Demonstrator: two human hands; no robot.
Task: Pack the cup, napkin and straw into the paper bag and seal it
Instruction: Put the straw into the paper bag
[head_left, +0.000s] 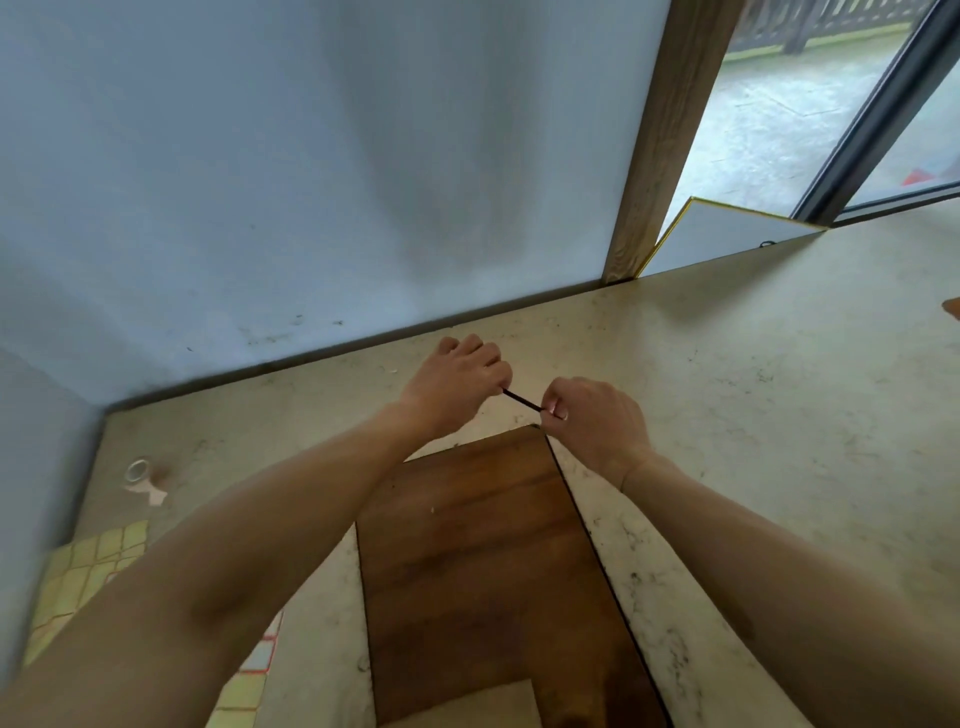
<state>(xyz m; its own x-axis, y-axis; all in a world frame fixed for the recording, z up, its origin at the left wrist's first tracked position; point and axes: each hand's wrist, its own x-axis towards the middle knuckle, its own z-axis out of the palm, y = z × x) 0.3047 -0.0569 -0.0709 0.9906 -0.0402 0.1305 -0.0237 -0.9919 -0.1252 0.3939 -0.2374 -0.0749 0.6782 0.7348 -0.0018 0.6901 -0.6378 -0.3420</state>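
Straw (521, 400), thin and dark, spans the short gap between both hands in the head view, held well above the floor (779, 389). The left hand (457, 382) has its fingers curled round one end; the right hand (592, 415) pinches the other end between thumb and fingertips. Only a short middle stretch shows, so its full length is hidden inside the fists.

It looks very light and slender, probably easy to bend or kink, so I judge a gentle hold near the ends, as now, suits it better than a squeeze at the middle.

Below the right hand lies a brown wooden board (483, 561). Far to the left of the left hand, a tape roll (137, 470) sits on the floor. Cup, napkin and paper bag are not in view. The picture is somewhat blurred, and both forearms cover much of the lower frame.
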